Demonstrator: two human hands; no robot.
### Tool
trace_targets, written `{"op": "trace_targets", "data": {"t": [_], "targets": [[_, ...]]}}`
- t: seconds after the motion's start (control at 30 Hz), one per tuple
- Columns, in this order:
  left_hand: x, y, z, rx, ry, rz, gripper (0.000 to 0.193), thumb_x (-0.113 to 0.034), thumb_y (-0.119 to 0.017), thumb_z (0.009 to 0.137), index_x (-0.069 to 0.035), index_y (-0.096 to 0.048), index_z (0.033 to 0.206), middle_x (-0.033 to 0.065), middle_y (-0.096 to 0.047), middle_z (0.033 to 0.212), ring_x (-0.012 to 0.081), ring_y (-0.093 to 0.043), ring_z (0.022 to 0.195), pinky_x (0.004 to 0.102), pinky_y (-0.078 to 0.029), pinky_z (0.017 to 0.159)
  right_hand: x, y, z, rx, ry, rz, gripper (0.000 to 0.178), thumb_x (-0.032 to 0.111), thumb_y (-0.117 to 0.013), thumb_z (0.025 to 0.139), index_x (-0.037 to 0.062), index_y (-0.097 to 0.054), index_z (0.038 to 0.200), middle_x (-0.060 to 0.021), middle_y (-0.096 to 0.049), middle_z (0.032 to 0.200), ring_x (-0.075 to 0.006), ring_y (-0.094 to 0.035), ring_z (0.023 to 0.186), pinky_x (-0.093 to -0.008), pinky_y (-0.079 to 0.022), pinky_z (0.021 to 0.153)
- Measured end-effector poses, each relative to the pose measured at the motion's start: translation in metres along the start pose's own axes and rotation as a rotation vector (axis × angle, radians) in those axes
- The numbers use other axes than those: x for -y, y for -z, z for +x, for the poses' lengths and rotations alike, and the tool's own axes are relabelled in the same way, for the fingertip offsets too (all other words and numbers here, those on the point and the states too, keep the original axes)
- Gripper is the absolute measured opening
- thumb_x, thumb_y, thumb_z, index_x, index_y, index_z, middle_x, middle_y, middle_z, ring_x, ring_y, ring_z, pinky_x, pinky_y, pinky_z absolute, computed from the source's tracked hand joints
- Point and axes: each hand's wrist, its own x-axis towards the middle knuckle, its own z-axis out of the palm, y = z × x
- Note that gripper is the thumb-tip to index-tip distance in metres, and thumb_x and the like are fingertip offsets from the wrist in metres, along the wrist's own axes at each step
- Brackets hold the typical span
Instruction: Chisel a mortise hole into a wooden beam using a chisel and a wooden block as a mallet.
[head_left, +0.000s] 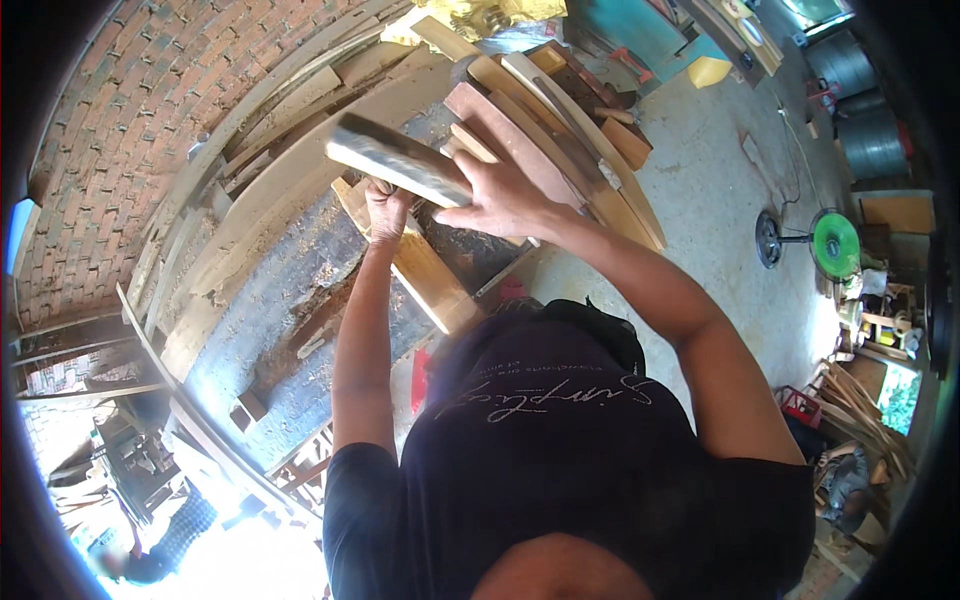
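My right hand (505, 195) grips one end of a thick wooden block (400, 158), fingers over the top and thumb underneath. The block looks dark on top and pale along its side, smeared by motion, and it is raised over the bench. Just below its middle, my left hand (388, 212) is closed in a fist. A little dark, metal-looking bit shows at its top, too small to name. Under and beside that fist lies a pale yellowish wooden board (432, 277), running toward my body across the dark workbench (290, 290).
Wood shavings and long planks (270, 190) lie along the bench beside a brick wall (130, 130). Several boards (560, 130) are stacked at the far right of the bench. On the concrete floor (700, 190) stands a green fan (835, 244). Another person (185, 525) is at the lower left.
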Motion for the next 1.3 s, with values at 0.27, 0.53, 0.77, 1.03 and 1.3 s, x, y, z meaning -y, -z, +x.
{"op": "trace_targets", "data": {"t": [0.27,0.53,0.77,1.03,1.3], "targets": [[-0.01,-0.006,-0.021,-0.075,0.089,0.031,0.028,-0.022,-0.073,0.087,-0.013,-0.056,0.065,-0.0061,-0.05,0.055,0.0029,-0.043,0.047,0.0224,-0.032,0.043,0.017,0.027,0.001,-0.104,0.141,0.107,0.061,0.037,-0.079,0.078,0.0016,-0.051,0.12,-0.0174,-0.069,0.097,-0.025,-0.069,0.082,-0.0352,-0.055,0.074],[-0.016,-0.007,-0.013,-0.097,-0.044,0.095,0.033,-0.016,-0.072,0.087,-0.01,-0.052,0.061,-0.0087,-0.045,0.059,0.0031,-0.037,0.056,0.0233,-0.031,0.05,0.039,0.037,-0.018,-0.082,0.135,0.267,0.054,0.022,-0.08,0.079,-0.0016,-0.051,0.118,-0.0142,-0.067,0.102,-0.0161,-0.066,0.088,-0.0312,-0.054,0.076],[-0.027,-0.011,-0.04,-0.028,0.002,0.128,0.022,-0.018,-0.073,0.084,-0.006,-0.066,0.102,-0.0001,-0.065,0.083,0.0067,-0.055,0.077,0.0259,-0.05,0.069,0.076,0.061,-0.036,-0.173,0.122,0.446,0.053,0.02,-0.079,0.077,-0.0016,-0.049,0.115,-0.0102,-0.062,0.095,-0.019,-0.063,0.08,-0.0308,-0.052,0.072],[0.009,-0.022,-0.064,-0.032,-0.141,0.167,0.024,-0.006,-0.072,0.073,-0.002,-0.062,0.094,0.0161,-0.066,0.086,0.0311,-0.067,0.083,0.0363,-0.052,0.074,0.029,0.049,-0.063,-0.232,0.109,0.342,0.058,0.002,-0.063,0.082,-0.001,-0.033,0.132,-0.0072,-0.054,0.083,-0.0114,-0.053,0.058,-0.0235,-0.045,0.051],[0.003,-0.032,-0.07,0.055,-0.349,0.307,0.017,-0.005,-0.068,0.07,-0.003,-0.056,0.083,0.0159,-0.059,0.078,0.0382,-0.06,0.08,0.0431,-0.048,0.072,0.041,0.043,-0.073,-0.241,0.345,0.322,0.06,0.013,-0.057,0.084,-0.0047,-0.027,0.133,-0.0119,-0.053,0.079,-0.0169,-0.052,0.061,-0.0281,-0.048,0.055]]}}
